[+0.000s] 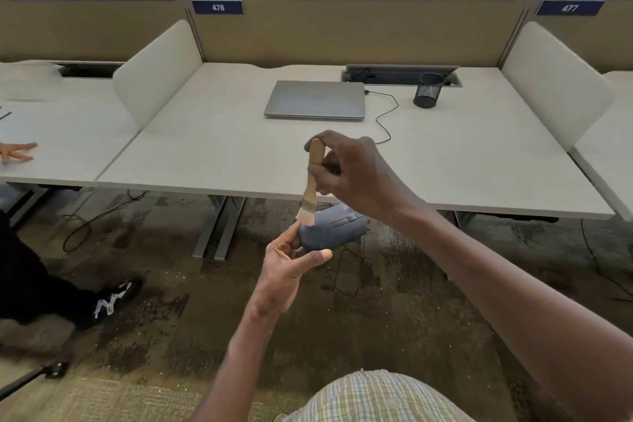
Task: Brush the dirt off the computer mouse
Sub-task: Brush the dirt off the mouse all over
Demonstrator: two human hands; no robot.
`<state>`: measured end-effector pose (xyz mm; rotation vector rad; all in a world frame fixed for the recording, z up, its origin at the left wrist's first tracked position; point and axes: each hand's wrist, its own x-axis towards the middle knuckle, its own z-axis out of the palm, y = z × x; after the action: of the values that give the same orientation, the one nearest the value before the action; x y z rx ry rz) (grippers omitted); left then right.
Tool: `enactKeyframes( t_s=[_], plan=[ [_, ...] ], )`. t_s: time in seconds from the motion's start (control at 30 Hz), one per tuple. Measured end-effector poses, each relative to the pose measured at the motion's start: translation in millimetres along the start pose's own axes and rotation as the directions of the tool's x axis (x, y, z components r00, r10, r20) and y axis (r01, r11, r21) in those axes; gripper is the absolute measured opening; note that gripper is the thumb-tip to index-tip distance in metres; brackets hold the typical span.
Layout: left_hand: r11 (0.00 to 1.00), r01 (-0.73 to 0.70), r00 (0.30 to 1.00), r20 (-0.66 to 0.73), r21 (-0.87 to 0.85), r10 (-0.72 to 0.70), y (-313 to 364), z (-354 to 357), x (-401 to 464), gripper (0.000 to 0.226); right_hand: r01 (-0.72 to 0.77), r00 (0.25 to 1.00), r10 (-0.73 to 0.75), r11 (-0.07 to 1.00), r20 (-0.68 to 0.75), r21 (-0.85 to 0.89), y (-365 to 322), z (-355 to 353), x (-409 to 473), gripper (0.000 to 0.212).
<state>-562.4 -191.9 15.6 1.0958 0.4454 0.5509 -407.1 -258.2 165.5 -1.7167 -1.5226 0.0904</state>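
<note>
A grey-blue computer mouse (334, 229) is held in the air below the desk's front edge. My left hand (291, 262) grips its near end from underneath, thumb along its side. My right hand (352, 173) holds a small brush (313, 181) by its wooden handle, upright, above the mouse. The pale bristles touch the mouse's left end, close to my left fingers.
The white desk (205, 161) carries a shut grey laptop (317, 99), a black cable (385, 116) and a black mesh pen cup (428, 90). White side dividers stand left and right. Another person's hand (15, 151) and a dark shoe (114, 298) are at the left.
</note>
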Motion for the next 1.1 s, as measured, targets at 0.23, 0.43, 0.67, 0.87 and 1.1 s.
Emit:
enactKeyframes(
  t_s=[0.23,0.43,0.67,0.87,1.1],
  plan=[
    [1.000,-0.019,1.000,0.000,0.019,0.019,-6.2,-4.0,-6.0,0.071,-0.102,0.990,0.122,0.970,0.078,-0.222,11.6,-9.1,11.3,0.019],
    [1.000,-0.025,1.000,0.004,-0.015,0.025,-1.0,-5.9,-4.2,0.069,-0.098,0.994,0.100,0.994,0.038,-0.054,-0.6,-5.2,14.1,0.017],
    [1.000,-0.023,1.000,-0.017,-0.002,0.023,-5.2,-4.4,-8.3,0.069,-0.101,0.992,0.113,0.973,0.047,-0.207,5.3,-9.5,10.1,0.022],
    [1.000,-0.030,1.000,0.007,-0.007,0.030,0.5,0.2,-5.5,0.069,-0.005,0.997,0.015,0.989,0.070,-0.147,-6.1,-6.4,5.8,0.032],
    [0.999,-0.030,1.000,0.004,-0.022,0.030,0.1,-0.6,-7.3,0.066,0.043,0.997,-0.035,0.990,0.066,-0.131,-6.3,-11.8,2.2,0.037]
  ],
)
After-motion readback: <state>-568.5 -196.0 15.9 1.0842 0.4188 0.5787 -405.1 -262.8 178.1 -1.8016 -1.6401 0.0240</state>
